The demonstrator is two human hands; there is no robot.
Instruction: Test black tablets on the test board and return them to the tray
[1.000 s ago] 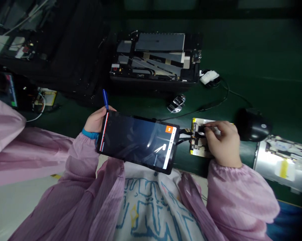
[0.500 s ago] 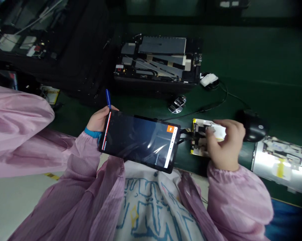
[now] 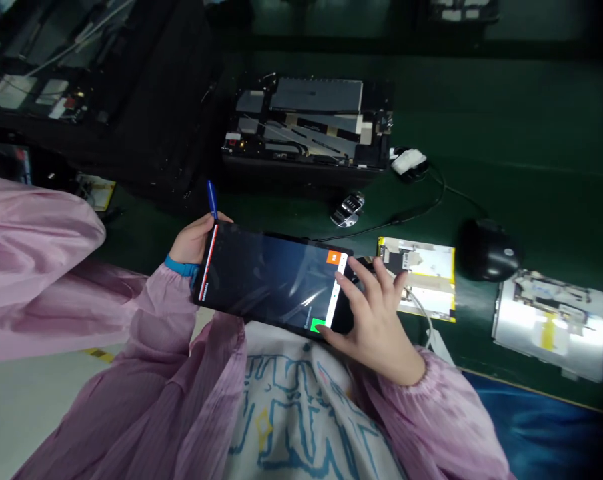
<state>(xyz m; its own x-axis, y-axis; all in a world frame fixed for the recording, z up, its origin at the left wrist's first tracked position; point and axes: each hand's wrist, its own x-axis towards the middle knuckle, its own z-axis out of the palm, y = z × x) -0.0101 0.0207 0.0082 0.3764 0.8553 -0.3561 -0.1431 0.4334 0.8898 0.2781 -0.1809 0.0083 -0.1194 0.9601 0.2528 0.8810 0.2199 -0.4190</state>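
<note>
The left hand (image 3: 189, 245) is gripping the tablet (image 3: 266, 277) over the worktop (image 3: 531, 167)'s near edge; the right hand (image 3: 376, 320) is holding its fingers apart opposite; colours are already glowing onscreen, the panel (image 3: 436, 267) is lying uncovered

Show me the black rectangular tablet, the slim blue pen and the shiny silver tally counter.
Black rectangular tablet (image 3: 269, 277): head view, screen centre.
Slim blue pen (image 3: 212, 200): head view, exposed end.
Shiny silver tally counter (image 3: 348, 209): head view, metal casing.
</note>
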